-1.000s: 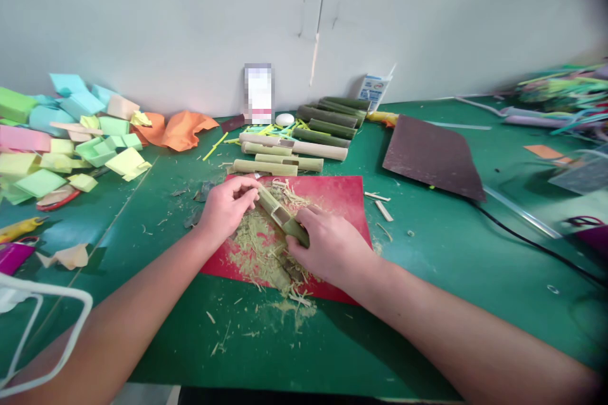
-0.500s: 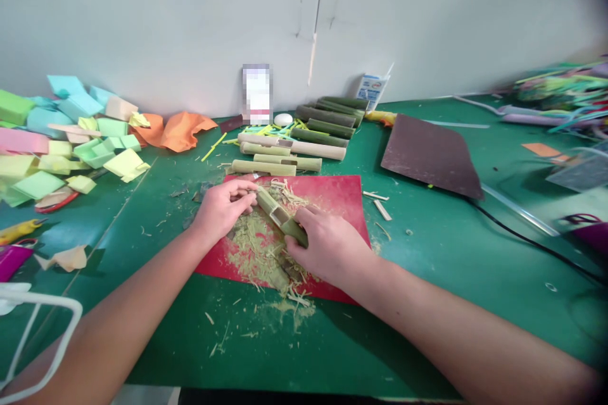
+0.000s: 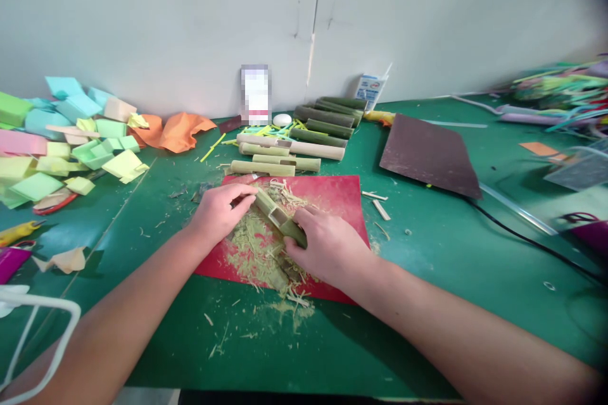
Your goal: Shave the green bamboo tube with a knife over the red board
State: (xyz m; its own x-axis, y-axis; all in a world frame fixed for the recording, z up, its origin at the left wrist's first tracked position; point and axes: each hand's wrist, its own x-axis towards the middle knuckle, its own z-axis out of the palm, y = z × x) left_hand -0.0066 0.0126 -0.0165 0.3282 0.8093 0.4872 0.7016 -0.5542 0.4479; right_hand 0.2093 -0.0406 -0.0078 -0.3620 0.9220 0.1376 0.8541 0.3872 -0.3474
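Observation:
A short green bamboo piece (image 3: 278, 216) with a cut notch lies slanted over a red cutting mat (image 3: 332, 193). My right hand (image 3: 327, 247) is closed round its near end. My left hand (image 3: 219, 210) has its fingers curled against the far end; a thin blade tip seems to poke out above it, but I cannot make out what it grips. A heap of pale green shavings (image 3: 259, 250) covers the mat under both hands.
Several bamboo tubes (image 3: 289, 150) lie behind the mat, darker ones (image 3: 327, 117) near the wall. A dark brown sheet (image 3: 427, 155) lies right, with a black cable (image 3: 522, 237). Coloured paper pieces (image 3: 71, 139) and orange cloth (image 3: 173, 130) fill the left. White wire frame (image 3: 33, 329) at bottom left.
Both hands and the bamboo piece have stayed nearly in place; the left hand has slid slightly down and left along the bamboo.

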